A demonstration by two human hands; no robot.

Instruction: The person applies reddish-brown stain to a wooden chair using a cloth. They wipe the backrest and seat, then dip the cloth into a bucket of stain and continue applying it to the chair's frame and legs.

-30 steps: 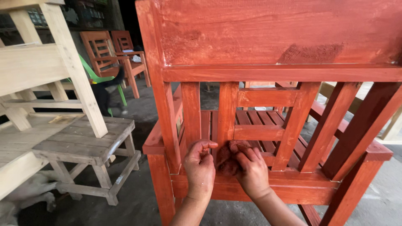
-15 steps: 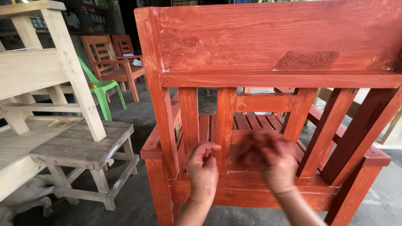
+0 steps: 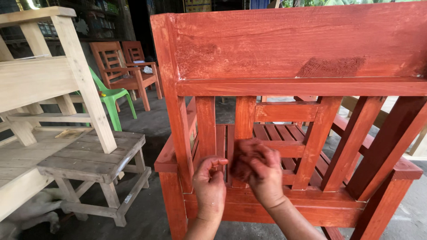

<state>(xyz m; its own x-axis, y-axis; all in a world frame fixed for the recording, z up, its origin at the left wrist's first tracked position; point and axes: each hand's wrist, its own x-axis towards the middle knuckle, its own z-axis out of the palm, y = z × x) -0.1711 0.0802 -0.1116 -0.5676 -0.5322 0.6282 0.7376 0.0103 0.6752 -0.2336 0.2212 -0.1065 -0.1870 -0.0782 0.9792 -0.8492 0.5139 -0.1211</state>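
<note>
A red-brown stained wooden bench (image 3: 293, 49) fills the view, seen from behind its backrest. My right hand (image 3: 267, 178) is closed around a dark red stained rag (image 3: 241, 161), which it holds against the vertical slat (image 3: 244, 115) low in the back frame. Just to its left, my left hand (image 3: 209, 182) hovers in front of the neighbouring slat (image 3: 205, 124) with its fingers curled in and thumb against them. Nothing shows inside that hand. Both hands are smeared with red stain.
An unpainted wooden stool (image 3: 93, 160) and a pale bare-wood bench (image 3: 40, 80) stand at the left. Farther back are a green plastic chair (image 3: 111, 95) and two brown wooden chairs (image 3: 124, 66). The floor is grey concrete.
The hands were together low on the frame. They rose slightly and parted, and my right hand swung the rag right, then back onto the slat.
</note>
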